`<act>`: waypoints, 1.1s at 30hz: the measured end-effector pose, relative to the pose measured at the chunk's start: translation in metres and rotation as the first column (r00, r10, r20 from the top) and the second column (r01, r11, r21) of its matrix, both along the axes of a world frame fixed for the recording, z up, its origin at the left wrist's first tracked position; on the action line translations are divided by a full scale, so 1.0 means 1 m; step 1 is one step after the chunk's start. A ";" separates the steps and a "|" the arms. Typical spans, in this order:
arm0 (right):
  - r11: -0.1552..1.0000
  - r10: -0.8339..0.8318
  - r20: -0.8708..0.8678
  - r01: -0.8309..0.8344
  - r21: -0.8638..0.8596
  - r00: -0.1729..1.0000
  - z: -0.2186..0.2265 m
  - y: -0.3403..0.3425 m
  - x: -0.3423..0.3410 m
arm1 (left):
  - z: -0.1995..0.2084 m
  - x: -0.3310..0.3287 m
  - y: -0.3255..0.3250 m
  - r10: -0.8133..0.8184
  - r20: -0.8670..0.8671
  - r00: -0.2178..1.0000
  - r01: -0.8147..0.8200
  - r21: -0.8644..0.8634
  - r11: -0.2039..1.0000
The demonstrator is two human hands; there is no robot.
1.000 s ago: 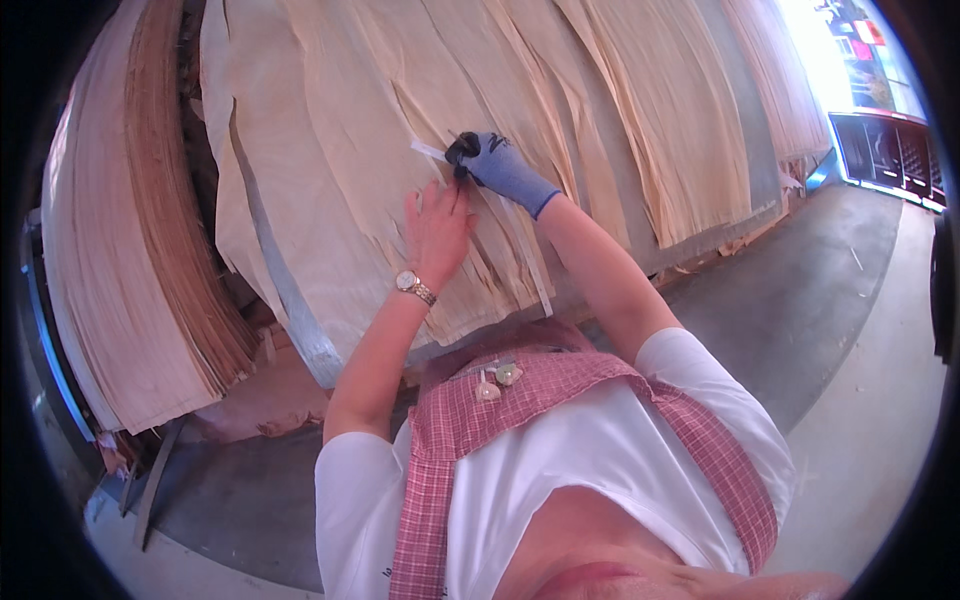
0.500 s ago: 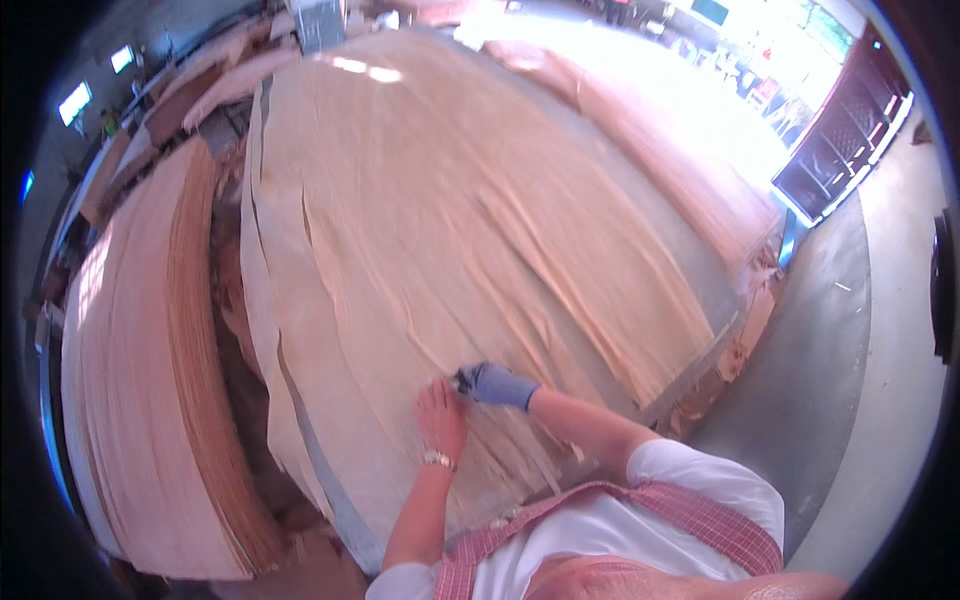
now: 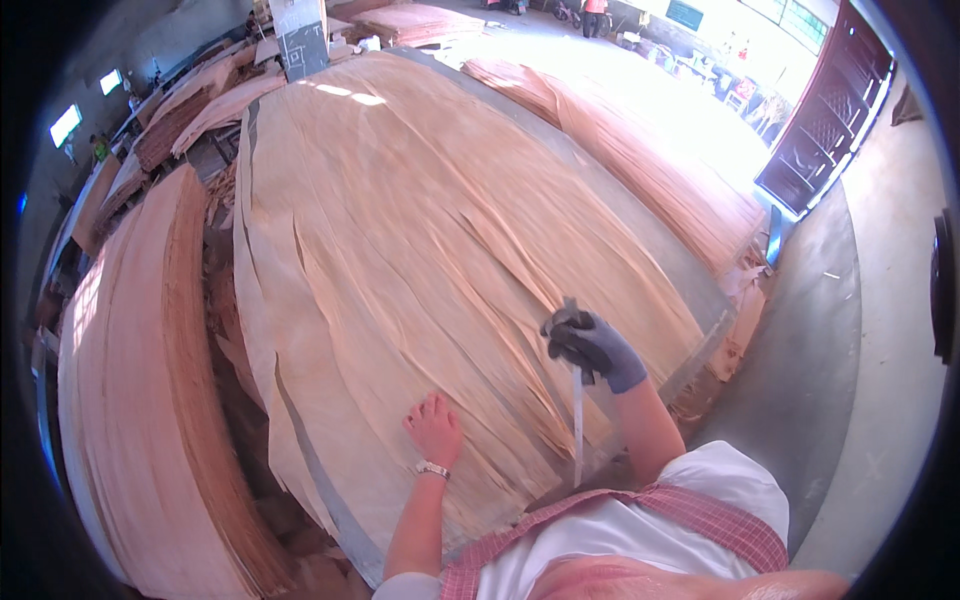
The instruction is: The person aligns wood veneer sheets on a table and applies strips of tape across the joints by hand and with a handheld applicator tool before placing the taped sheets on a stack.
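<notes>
A wide, pale wood veneer sheet (image 3: 400, 250) lies before me, with long splits and raised ripples along its grain. My left hand (image 3: 435, 428), bare and with a watch at the wrist, rests on its near part, fingers stretched out and touching the wood. Above the sheet, to the right, my right hand (image 3: 590, 345) wears a grey-blue glove with dark finger parts. Its fingers are closed round a small dark tool (image 3: 570, 304), mostly hidden in the grip. A narrow whitish strip (image 3: 578, 425) hangs down from that hand toward the near edge.
A tall stack of reddish veneer (image 3: 130, 390) stands at the left, across a gap with torn scraps. Another veneer pile (image 3: 640, 170) lies along the far right. Grey floor (image 3: 800, 330) runs beside a dark open door (image 3: 830, 110). A pillar (image 3: 300, 40) rises at the back.
My right hand has lifted away from my left hand, up and to the right, and the whitish strip now hangs from it. My left hand stays on the veneer in nearly the same place.
</notes>
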State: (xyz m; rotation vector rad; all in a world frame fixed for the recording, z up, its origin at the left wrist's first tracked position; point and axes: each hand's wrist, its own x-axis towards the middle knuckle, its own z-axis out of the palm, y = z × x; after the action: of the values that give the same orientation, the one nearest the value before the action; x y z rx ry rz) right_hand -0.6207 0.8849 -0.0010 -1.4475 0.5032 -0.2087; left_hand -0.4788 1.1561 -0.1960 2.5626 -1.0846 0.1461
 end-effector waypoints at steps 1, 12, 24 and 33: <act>1.000 -0.009 -0.025 0.009 0.022 1.000 -0.003 -0.003 0.008 | 0.000 0.000 0.002 -0.005 -0.014 1.000 0.005 -0.007 1.000; 0.964 0.182 -0.404 -0.243 -0.104 0.896 -0.136 -0.005 0.082 | 0.010 0.012 -0.034 -0.016 -0.083 0.996 0.008 -0.102 0.995; 0.982 0.184 -0.393 -0.186 0.032 0.901 -0.197 -0.007 0.117 | -0.013 0.016 -0.083 -0.063 -0.042 0.997 0.064 0.032 0.997; 0.989 0.150 -0.292 -0.143 0.045 0.945 -0.197 -0.006 0.113 | -0.015 0.019 -0.090 -0.136 0.022 0.991 0.135 0.012 0.991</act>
State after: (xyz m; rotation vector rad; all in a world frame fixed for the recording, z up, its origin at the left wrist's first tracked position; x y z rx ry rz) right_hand -0.5077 0.8789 -0.1980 -1.4941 0.6339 0.1353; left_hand -0.4603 1.0665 -0.2106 2.4918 -1.2665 0.1359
